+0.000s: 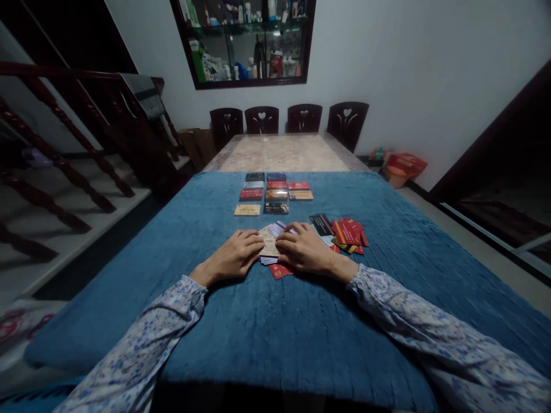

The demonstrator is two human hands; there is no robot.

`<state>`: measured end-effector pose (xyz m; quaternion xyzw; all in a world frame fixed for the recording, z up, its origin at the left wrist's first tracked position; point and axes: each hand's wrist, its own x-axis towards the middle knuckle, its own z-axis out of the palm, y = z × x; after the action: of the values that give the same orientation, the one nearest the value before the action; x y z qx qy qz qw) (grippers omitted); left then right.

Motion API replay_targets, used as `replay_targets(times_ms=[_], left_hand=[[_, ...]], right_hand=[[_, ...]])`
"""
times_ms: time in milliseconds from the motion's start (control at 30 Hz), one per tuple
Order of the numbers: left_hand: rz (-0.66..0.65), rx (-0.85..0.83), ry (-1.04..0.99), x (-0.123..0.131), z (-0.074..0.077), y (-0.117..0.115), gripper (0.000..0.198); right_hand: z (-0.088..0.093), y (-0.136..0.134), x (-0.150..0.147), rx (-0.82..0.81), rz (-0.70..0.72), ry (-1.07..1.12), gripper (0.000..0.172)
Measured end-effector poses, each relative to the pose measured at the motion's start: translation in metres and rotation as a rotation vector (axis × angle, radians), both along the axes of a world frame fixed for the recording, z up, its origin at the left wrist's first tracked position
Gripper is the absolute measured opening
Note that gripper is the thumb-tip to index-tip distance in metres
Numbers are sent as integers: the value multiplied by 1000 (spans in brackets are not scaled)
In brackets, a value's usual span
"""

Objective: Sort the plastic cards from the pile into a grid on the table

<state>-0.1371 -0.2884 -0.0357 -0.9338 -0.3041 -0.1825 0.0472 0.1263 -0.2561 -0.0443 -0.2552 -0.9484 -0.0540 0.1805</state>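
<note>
The left hand [241,252] and right hand [306,248], half-curled, hold a card pile [270,246] whose print is too small to read.

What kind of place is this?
Probably a home dining room: a long table with a blue cloth over its near part, dark wooden chairs along the far end, and a glass-shelved wall cabinet full of bottles and household items.

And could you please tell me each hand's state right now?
Left hand: fingers bent, at the cream card's left edge; grip unclear.
Right hand: fingers bent over its right side; grip unclear.
</note>
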Motion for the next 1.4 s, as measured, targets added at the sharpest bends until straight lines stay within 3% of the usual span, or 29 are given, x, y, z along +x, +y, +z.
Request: replay_targets(times_ms=[400, 900, 1133, 1400], left_hand=[[-44, -47, -34, -2, 5, 0, 21], [-87, 70, -133, -4, 9, 2, 21], [-77, 68, -222, -5, 6, 6, 23], [-18, 52, -274, -9, -3, 10, 34]], right_hand=[[-3, -1, 1, 99, 59, 59, 23], [-8, 8, 1, 315, 126, 210, 23], [-13, 11, 3, 253, 82, 251, 18], [-19, 16, 2, 215, 21, 325, 25]])
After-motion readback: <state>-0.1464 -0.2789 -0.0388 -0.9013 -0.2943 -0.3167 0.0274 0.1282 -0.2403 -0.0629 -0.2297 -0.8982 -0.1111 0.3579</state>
